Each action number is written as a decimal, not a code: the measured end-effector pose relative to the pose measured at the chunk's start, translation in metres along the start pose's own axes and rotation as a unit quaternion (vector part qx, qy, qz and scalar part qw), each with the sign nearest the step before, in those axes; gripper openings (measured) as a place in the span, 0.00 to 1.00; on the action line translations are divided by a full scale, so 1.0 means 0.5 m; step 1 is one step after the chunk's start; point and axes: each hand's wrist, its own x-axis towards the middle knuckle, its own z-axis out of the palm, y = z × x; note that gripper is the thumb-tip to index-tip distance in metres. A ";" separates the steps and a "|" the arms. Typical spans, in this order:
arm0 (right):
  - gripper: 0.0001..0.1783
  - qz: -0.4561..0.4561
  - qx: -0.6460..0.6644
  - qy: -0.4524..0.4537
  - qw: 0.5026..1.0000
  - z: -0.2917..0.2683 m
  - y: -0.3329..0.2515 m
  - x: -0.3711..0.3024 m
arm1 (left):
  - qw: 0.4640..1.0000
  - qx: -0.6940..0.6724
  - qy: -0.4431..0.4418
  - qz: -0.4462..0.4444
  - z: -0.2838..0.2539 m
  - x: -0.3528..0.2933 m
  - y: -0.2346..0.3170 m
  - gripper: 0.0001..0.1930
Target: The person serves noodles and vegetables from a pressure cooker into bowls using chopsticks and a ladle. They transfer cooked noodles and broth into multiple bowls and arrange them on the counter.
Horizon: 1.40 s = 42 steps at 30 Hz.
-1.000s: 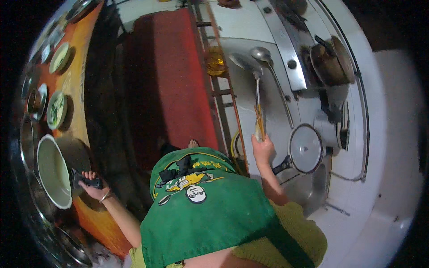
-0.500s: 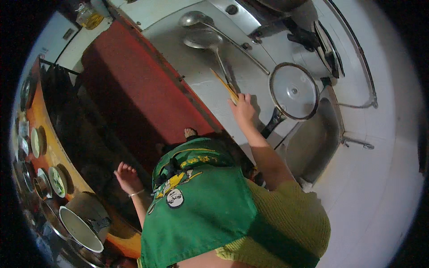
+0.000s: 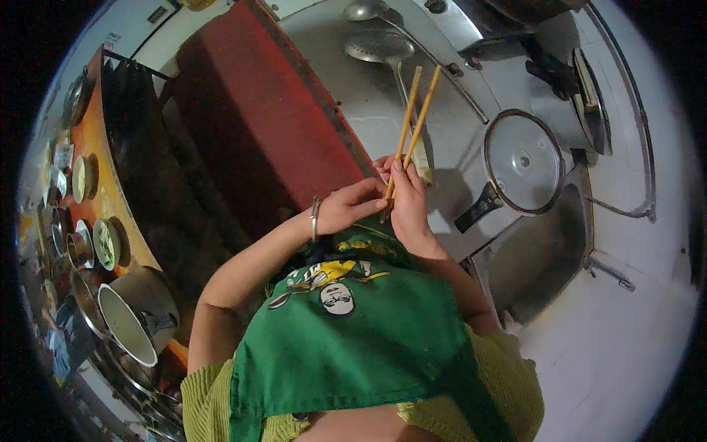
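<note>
A pair of yellow-brown chopsticks [image 3: 409,121] stands up in front of me, the two sticks spread slightly toward their far ends. My right hand [image 3: 410,206] is closed around their lower part, thumb lying along them. From the left, my left hand [image 3: 347,209] reaches across, its thumb and fingers pinching close to the lower ends; some of its fingertips are hidden. On the metal counter [image 3: 346,96] beyond lie a slotted skimmer [image 3: 379,47] and a ladle [image 3: 366,9]. The skimmer's handle runs behind the chopsticks.
Right of my hands lies a round pot lid [image 3: 508,169] with a black handle, beside a metal sink [image 3: 530,272]. A stove [image 3: 471,22] stands at the back. Left is an orange table [image 3: 121,199] with a deep pot [image 3: 143,295] and several bowls. A red panel [image 3: 258,96] fronts the counter.
The chopsticks have come off the counter toward my body in my right hand. My left hand has swung over from the left to meet them. The view has shifted slightly.
</note>
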 end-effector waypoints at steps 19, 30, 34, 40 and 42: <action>0.10 0.070 0.129 0.282 0.948 -0.514 0.052 -0.017 | 0.859 -0.351 0.355 0.110 -0.002 -0.174 0.057 0.04; 0.22 0.057 0.428 -0.157 0.888 -0.470 0.042 -0.076 | 0.552 -0.142 0.679 0.462 -0.037 -0.466 0.129 0.11; 0.24 0.169 0.276 -0.256 0.911 -0.378 0.031 -0.101 | 0.403 -0.157 0.745 0.509 -0.033 -0.598 0.131 0.11; 0.20 0.253 0.115 -0.328 0.903 -0.152 0.057 -0.108 | 0.239 -0.130 0.807 0.525 0.035 -0.783 0.031 0.12; 0.18 0.251 0.035 -0.335 0.907 0.002 0.053 -0.094 | 0.202 -0.155 0.802 0.540 0.053 -0.810 0.002 0.12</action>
